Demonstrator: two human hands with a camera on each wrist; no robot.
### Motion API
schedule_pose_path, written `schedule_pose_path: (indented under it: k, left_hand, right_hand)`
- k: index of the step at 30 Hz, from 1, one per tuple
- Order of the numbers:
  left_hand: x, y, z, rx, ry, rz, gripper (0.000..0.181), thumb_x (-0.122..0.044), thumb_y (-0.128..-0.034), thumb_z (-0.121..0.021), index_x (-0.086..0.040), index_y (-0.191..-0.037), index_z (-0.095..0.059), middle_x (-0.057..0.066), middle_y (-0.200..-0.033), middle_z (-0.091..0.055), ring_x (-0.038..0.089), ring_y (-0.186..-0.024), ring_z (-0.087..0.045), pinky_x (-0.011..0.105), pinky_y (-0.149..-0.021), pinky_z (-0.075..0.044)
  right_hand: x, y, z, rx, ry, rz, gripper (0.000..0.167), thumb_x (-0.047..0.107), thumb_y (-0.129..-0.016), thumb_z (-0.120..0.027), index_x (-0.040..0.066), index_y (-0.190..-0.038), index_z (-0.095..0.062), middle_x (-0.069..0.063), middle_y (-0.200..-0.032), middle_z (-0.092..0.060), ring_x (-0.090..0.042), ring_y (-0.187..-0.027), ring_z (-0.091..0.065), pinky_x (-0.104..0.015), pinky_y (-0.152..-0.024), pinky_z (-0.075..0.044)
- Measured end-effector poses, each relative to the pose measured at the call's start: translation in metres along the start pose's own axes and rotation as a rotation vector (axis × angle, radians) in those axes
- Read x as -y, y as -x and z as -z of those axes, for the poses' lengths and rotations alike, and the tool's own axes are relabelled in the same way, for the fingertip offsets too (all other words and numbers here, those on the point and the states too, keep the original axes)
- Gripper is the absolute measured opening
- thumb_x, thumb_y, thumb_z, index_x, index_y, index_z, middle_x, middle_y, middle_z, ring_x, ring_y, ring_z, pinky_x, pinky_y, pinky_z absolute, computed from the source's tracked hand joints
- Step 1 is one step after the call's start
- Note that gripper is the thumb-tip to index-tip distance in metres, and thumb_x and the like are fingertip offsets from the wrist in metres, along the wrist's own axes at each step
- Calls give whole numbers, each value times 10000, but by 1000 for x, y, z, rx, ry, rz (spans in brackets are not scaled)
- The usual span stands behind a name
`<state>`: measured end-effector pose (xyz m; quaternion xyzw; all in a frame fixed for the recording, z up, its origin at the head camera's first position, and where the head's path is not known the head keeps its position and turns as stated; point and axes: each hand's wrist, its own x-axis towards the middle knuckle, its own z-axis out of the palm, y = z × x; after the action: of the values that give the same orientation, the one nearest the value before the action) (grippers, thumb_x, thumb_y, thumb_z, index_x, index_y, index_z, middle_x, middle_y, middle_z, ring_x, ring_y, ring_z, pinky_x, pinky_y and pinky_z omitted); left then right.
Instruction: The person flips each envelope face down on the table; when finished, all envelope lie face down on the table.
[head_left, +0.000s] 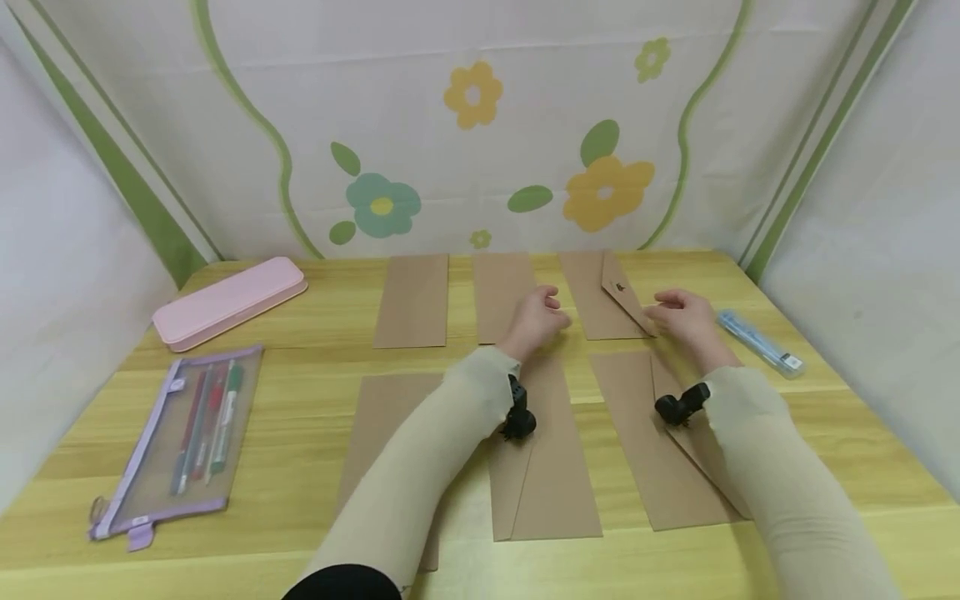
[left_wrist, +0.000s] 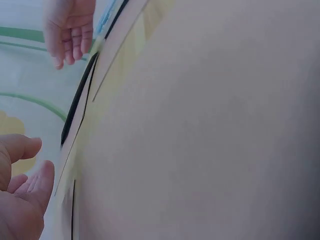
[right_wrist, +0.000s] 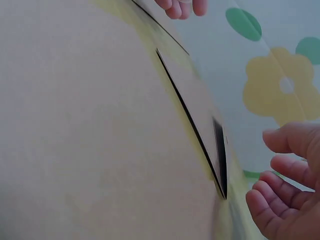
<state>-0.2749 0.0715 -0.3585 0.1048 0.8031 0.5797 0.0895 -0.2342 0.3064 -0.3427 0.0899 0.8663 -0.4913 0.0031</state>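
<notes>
Several brown paper envelopes lie in two rows on the wooden table. My left hand [head_left: 537, 321] is over the near right part of the back middle envelope [head_left: 504, 287], and its thumb and fingers stand apart with nothing between them in the left wrist view. At the right, my right hand [head_left: 684, 321] hovers beside the corner of the back right envelope [head_left: 588, 300], whose flap [head_left: 626, 292] bears a small dark mark. The fingers [right_wrist: 280, 192] of that hand are loosely bent and hold nothing. Below the hands lie the front middle envelope [head_left: 558, 483] and front right envelope [head_left: 637, 450], partly covered by my wrists.
Another envelope [head_left: 411, 300] lies at the back left, and a front left envelope [head_left: 382, 417] is partly under my left sleeve. A pink case [head_left: 228, 304] and a mesh pouch with pens [head_left: 247, 417] are at the left. A light blue packet [head_left: 759, 342] lies at the right.
</notes>
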Motion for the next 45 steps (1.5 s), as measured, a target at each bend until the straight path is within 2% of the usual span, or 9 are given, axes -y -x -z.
schedule_pose_path:
  k: [6,12,16,20,24,27,33,38,45]
  left_hand:
    - [-2,-2,-15,-16,38,54,570,-45,-796,-682,-39,-1326,-472,112,-1129,-588,227,-972,-577,312,-808,-492]
    - [-4,2,-25,-42,88,116,555,-59,-811,-680,-48,-1328,-478,106,-1183,-572,241,-1041,-564,330,-837,-493]
    - [-6,2,-30,-52,120,139,541,-29,-804,-677,-37,-1313,-497,108,-1198,-579,241,-1071,-561,322,-841,-496]
    - [-9,4,-35,-20,126,132,534,2,-807,-653,-33,-1317,-500,111,-1236,-580,242,-1127,-548,308,-850,-496]
    - [-10,4,-40,13,170,119,538,61,-827,-596,-18,-1342,-466,116,-1298,-544,232,-1179,-528,296,-888,-485]
    - [-8,3,-41,15,228,131,567,119,-811,-570,-2,-1351,-447,125,-1321,-524,227,-1190,-524,290,-906,-475]
    - [-6,2,-38,-4,354,209,592,143,-764,-611,7,-1324,-477,122,-1273,-563,209,-1159,-550,247,-837,-503]
    - [-3,-1,-41,-49,437,246,499,129,-807,-589,7,-1286,-521,138,-1227,-589,217,-1138,-564,262,-889,-482]
    - [0,-1,-44,-79,503,207,513,159,-795,-567,17,-1285,-518,155,-1196,-594,232,-1119,-569,263,-878,-487]
  right_hand:
    - [-13,-4,6,12,-21,-45,562,180,-914,-563,-22,-1392,-346,-182,-1307,-395,-184,-1037,-449,-242,-848,-447]
    - [-19,-6,9,36,-46,-61,586,133,-896,-583,2,-1411,-336,-189,-1344,-407,-47,-926,-476,-157,-782,-451]
    - [-20,-8,9,49,-24,-47,597,157,-900,-592,19,-1419,-332,-198,-1367,-419,-18,-914,-482,-150,-789,-441]
    - [-22,-10,6,56,-22,-38,584,150,-907,-583,9,-1416,-333,-211,-1367,-422,-26,-935,-491,-133,-776,-441]
    - [-22,-10,3,64,-2,-27,560,92,-901,-569,-4,-1405,-346,-211,-1356,-436,-44,-959,-497,-105,-751,-444]
    - [-21,-10,1,68,1,-21,556,56,-887,-578,-10,-1395,-361,-208,-1345,-448,-74,-982,-503,-98,-740,-446]
    - [-18,-9,0,90,-71,-58,584,18,-875,-580,-20,-1403,-334,-209,-1363,-412,-91,-992,-507,-123,-769,-461]
    - [-18,-9,1,89,-124,-77,600,0,-867,-576,-19,-1409,-320,-197,-1366,-397,-73,-985,-502,-125,-779,-464]
    - [-21,-9,0,80,-167,-87,606,-13,-860,-574,-23,-1408,-317,-156,-1311,-426,-71,-989,-493,-125,-778,-465]
